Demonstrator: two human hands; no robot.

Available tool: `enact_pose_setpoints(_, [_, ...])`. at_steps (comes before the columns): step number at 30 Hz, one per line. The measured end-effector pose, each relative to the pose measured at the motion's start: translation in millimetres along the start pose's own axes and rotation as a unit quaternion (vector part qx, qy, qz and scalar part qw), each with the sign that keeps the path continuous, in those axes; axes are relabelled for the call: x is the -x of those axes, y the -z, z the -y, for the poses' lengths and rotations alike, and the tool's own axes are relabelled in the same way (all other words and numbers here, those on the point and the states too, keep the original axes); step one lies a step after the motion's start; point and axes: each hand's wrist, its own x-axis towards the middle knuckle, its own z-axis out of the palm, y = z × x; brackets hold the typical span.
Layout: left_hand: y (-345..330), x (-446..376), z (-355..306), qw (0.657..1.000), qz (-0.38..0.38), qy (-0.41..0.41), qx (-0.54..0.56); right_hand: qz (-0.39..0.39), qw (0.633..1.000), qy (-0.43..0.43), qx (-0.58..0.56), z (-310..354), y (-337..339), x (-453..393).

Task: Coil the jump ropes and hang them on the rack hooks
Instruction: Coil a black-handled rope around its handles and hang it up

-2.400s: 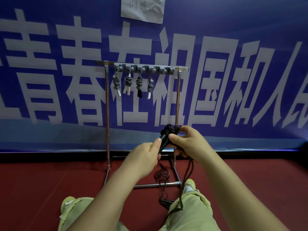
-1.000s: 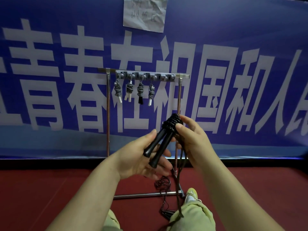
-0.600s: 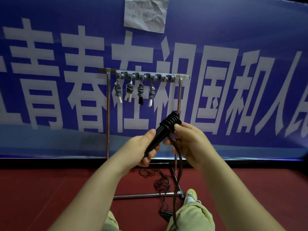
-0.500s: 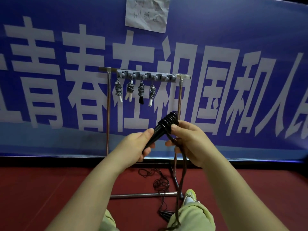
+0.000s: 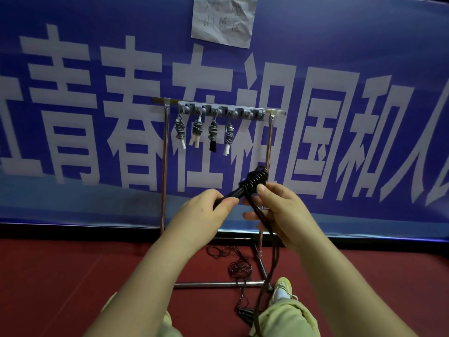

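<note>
I hold a black jump rope (image 5: 254, 183) in front of me, its cord wound in tight turns round the upper end of its handles. My left hand (image 5: 201, 215) grips the lower end of the handles. My right hand (image 5: 279, 212) pinches the cord just below the coil, and the loose cord hangs from it down to my right leg. Behind stands a metal rack (image 5: 165, 166) with a grey hook bar (image 5: 221, 111). Several coiled ropes (image 5: 213, 135) hang from its left hooks; the right hooks are bare.
Another dark rope (image 5: 239, 266) lies tangled on the red floor by the rack's base bar (image 5: 218, 285). A blue banner (image 5: 340, 117) with white characters covers the wall behind. My knees and one shoe (image 5: 283, 288) are at the bottom.
My left hand shifted from an open palm under the handles to gripping their lower end. The coil has stayed at about the same height, and my right hand keeps working the cord beside it.
</note>
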Motion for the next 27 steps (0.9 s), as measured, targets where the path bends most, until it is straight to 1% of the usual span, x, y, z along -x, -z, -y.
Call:
enact_pose_setpoints(2, [-1, 0, 1, 0.999, -0.004, 0.005, -0.033, 0.02, 0.999, -0.013, -0.041, -4, -4, 0])
enact_pose_setpoints(4, [-3, 1, 2, 0.999, -0.004, 0.003, -0.048, 0.013, 0.999, -0.015, -0.047, -7, -7, -1])
enact_pose_setpoints(6, [-7, 2, 0, 0.999, -0.006, -0.003, -0.048, -0.006, 0.999, 0.003, -0.04, -9, -8, -4])
enact_pose_setpoints(9, [-9, 1, -2, 0.999, 0.008, -0.001, -0.034, -0.009, 0.998, 0.046, -0.035, -8, -6, -4])
enact_pose_setpoints(10, [-9, 0, -2, 1.0, 0.026, 0.007, -0.014, -0.005, 0.998, 0.06, -0.036, -8, -5, -4])
enact_pose_setpoints(11, [-8, -1, -1, 0.998, 0.051, 0.017, 0.031, 0.001, 0.997, 0.072, -0.038, -7, -4, -4])
enact_pose_setpoints(12, [-6, -2, -1, 0.991, 0.084, 0.034, 0.102, 0.007, 0.996, 0.08, -0.043, -6, -3, -4])
enact_pose_setpoints(13, [-3, -1, -1, 0.974, 0.124, 0.058, 0.183, 0.014, 0.995, 0.086, -0.051, -4, -2, -4])
enact_pose_setpoints(15, [0, 1, 0, 0.921, 0.204, 0.102, 0.315, 0.036, 0.992, 0.097, -0.07, -2, -1, -3])
enact_pose_setpoints(16, [2, 2, 2, 0.889, 0.247, 0.112, 0.37, 0.048, 0.99, 0.102, -0.08, -1, 0, -2])
enact_pose_setpoints(18, [3, 4, 6, 0.807, 0.332, 0.117, 0.474, 0.084, 0.985, 0.117, -0.1, 1, 0, 2])
enact_pose_setpoints(19, [2, 6, 7, 0.77, 0.361, 0.117, 0.514, 0.106, 0.981, 0.126, -0.106, 1, 0, 4])
enact_pose_setpoints(20, [1, 7, 8, 0.746, 0.375, 0.116, 0.537, 0.122, 0.977, 0.135, -0.107, 1, 0, 5])
enact_pose_setpoints(21, [-1, 8, 8, 0.736, 0.381, 0.116, 0.547, 0.128, 0.977, 0.14, -0.103, 2, 0, 6])
enact_pose_setpoints(25, [-3, 6, 4, 0.734, 0.39, 0.103, 0.545, 0.083, 0.986, 0.125, -0.067, 2, -2, 4])
enact_pose_setpoints(27, [-4, 4, 4, 0.747, 0.377, 0.108, 0.537, 0.069, 0.991, 0.103, -0.041, 2, -2, 2])
